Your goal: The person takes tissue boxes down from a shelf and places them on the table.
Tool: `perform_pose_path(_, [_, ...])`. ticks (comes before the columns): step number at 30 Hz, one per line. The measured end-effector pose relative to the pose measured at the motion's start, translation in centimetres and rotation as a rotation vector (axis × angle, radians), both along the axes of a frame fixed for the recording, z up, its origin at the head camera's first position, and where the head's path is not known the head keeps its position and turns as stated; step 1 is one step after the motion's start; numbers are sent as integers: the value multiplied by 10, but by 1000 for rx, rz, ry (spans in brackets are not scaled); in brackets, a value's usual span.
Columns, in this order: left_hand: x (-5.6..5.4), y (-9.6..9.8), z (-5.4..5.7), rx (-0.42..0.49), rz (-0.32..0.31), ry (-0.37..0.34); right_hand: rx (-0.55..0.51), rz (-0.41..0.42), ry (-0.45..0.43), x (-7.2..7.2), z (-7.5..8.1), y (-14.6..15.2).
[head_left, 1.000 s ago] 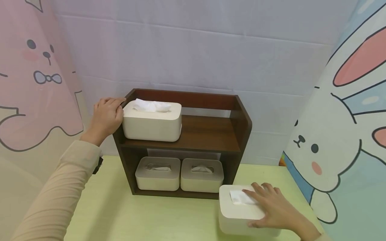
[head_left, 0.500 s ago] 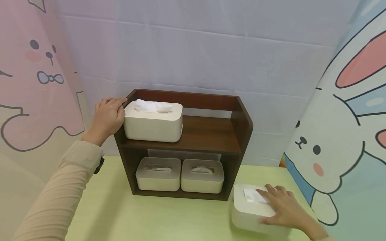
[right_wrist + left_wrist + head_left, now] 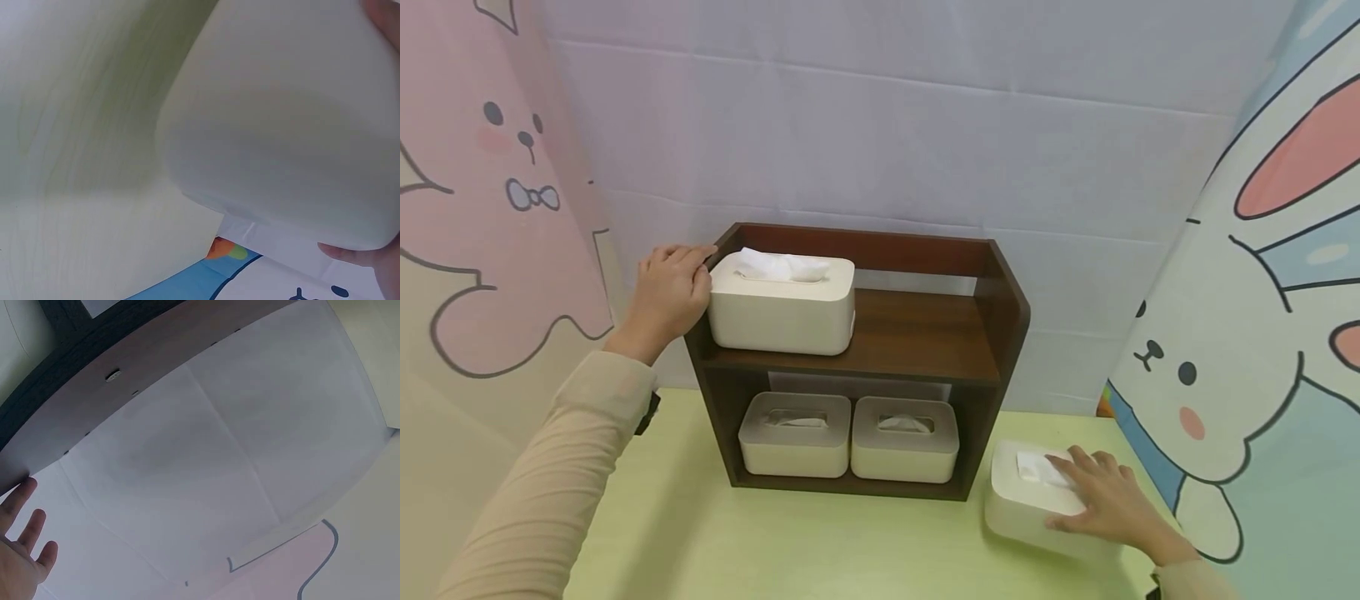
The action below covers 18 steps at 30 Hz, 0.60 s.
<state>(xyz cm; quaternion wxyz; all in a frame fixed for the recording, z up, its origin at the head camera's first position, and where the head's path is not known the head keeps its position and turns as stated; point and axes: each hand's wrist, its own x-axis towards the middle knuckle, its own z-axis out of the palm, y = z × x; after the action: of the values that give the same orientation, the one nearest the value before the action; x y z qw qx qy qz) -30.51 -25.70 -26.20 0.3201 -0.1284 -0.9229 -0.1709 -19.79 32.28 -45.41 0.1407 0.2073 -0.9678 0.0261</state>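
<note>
At the right of the head view, my right hand (image 3: 1105, 500) grips a white tissue box (image 3: 1018, 521) from above, fingers spread over the lid and thumb on its near side. That box (image 3: 281, 125) fills much of the right wrist view. Whether its base touches the table cannot be seen. My left hand (image 3: 666, 292) rests on the upper left side panel of a dark brown two-tier shelf (image 3: 925, 329). In the left wrist view its fingers (image 3: 31, 531) are spread and fairly straight, one tip at the panel's edge. Another tissue box (image 3: 782, 312) stands on the upper tier, beside that hand.
Two more tissue boxes, a left one (image 3: 795, 446) and a right one (image 3: 904, 450), sit side by side in the lower tier. The shelf stands on a pale green table (image 3: 790, 542). Cloth with cartoon animals (image 3: 1210, 400) hangs behind and at both sides.
My right hand has moved right and slightly away with the tissue box, clearing the shelf's lower right corner. My left hand stays on the shelf's side panel.
</note>
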Motion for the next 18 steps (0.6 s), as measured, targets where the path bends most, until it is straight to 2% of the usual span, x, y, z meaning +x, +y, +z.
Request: perform_pose_path(18, [-1, 1, -1, 11, -4, 5, -21, -33, -1, -25, -17, 7])
